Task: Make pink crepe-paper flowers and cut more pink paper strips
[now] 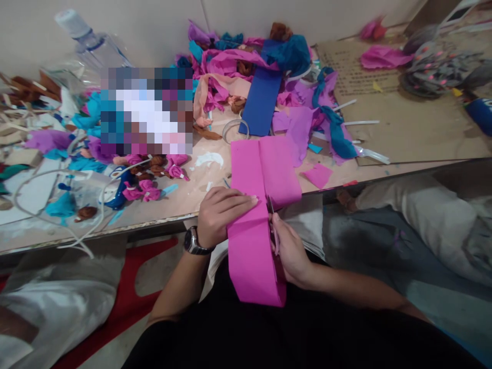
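Observation:
A long folded strip of pink crepe paper (249,266) lies over the table's front edge and hangs down towards my lap. My left hand (223,215) holds its left side, fingers stretched together across the top and the thumb hidden. My right hand (290,248) is closed around the handles of scissors (271,207). Their blades stand in a slit between the strip and a wider pink flap (282,177) on the right. Beyond the paper are a blue strip (261,100) and a ring of tape (235,131).
Crumpled coloured paper (223,59) is heaped at the back. A clear bottle (94,46) stands back left, near a looped white cord (102,210). Cardboard (369,107) covers the right side. Other people's clothed legs (423,210) show at both sides below the table edge.

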The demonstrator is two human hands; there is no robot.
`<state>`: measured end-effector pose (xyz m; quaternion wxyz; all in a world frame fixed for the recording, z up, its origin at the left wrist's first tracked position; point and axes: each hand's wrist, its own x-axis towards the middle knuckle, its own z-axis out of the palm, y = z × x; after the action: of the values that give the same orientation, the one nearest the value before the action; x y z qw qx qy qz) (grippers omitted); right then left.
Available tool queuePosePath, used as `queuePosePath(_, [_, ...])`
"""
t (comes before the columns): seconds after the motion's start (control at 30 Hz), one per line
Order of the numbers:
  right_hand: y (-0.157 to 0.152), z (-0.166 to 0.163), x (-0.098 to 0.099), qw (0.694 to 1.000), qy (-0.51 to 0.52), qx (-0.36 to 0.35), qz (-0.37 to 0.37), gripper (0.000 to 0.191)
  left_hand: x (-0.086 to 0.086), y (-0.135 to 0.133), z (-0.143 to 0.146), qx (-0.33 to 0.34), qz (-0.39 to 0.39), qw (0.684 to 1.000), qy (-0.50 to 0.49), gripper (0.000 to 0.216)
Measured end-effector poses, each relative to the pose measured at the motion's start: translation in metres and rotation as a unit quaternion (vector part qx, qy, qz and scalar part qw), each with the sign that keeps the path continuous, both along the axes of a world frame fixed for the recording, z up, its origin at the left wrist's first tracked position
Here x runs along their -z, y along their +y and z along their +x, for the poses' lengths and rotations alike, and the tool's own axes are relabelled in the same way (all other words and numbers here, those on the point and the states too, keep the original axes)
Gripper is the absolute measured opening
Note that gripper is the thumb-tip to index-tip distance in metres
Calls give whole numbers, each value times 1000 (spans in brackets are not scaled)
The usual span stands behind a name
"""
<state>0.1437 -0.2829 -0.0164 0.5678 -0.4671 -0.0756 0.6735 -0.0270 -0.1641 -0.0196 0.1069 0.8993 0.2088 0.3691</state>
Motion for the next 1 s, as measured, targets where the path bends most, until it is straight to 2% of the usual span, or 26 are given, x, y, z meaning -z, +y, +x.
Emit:
queuePosePath(0.23, [3,-2,3,1000,-12,2,-5,40,1,1,-1,8,0,1000,-1,38])
queuePosePath(0.43, [19,-1,0,997,-71,-1,3,44,-3,0,-3,56,9,998,4,37])
queuePosePath(0.6, [23,0,-4,996,-83,10,8,40,-3,0,-3,34,-15,998,44,45])
queuePosePath(0.8, [20,4,1,995,-100,31,6,40,-7,4,0,22,-24,994,108,45])
queuePosePath(1.0, [18,5,3,995,-87,29,27,39,-6,2,1,3,-16,997,79,43])
